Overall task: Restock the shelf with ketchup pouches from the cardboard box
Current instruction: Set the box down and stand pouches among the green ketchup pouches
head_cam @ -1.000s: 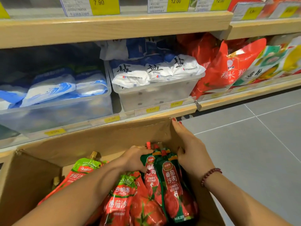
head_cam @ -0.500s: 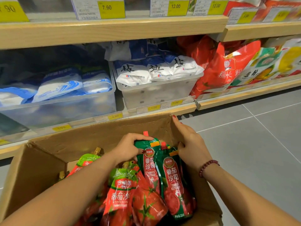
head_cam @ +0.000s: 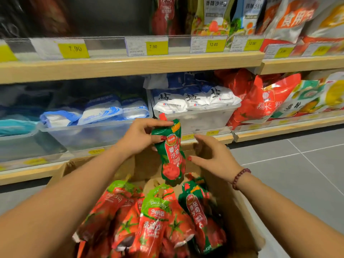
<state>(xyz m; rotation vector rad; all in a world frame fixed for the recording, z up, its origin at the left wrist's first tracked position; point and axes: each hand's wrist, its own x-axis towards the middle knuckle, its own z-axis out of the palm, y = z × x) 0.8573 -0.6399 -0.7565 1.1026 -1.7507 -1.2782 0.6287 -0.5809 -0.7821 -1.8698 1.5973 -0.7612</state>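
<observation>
In the head view, the left hand (head_cam: 138, 139) is pinching the top of a green-and-red ketchup pouch with a red cap (head_cam: 171, 151), thumb and fingers clamped on it, and the pouch is hanging above the open brown cardboard box (head_cam: 240, 205). The right hand (head_cam: 214, 157) is hovering just right of the pouch, fingers spread apart and gripping nothing, while more red and green pouches (head_cam: 154, 218) are lying in the box below both hands.

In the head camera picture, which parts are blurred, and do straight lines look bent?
Head view: the upper shelf bows, a wide-angle effect; its price tags and the top packets are smeared by motion; the held ketchup pouch stays fairly readable; the right hand is slightly soft.
</observation>
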